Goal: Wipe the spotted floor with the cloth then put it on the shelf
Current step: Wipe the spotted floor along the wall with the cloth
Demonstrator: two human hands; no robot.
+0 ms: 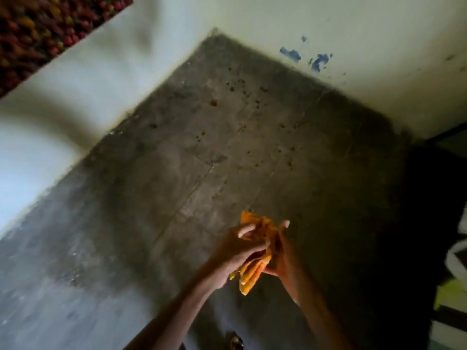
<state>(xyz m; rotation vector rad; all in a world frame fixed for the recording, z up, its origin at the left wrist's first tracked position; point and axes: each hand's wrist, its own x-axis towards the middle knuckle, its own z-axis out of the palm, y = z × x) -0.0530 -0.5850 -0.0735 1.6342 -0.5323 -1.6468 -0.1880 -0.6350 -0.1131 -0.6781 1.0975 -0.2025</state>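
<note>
An orange-yellow cloth (pixel 255 263) is bunched between both my hands, held in the air above the grey concrete floor (pixel 156 198). My left hand (pixel 235 248) grips it from the left with fingers curled over it. My right hand (pixel 283 253) holds it from the right, thumb up. Brown spots (pixel 242 97) are scattered over the floor further ahead, toward the corner where two walls meet. No shelf shows in this view.
White walls (pixel 328 21) close the floor at the back and left; one has chipped blue patches (pixel 290 54). A red patterned fabric (pixel 38 29) fills the top left corner. Dark and light-striped objects (pixel 452 286) stand at the right edge.
</note>
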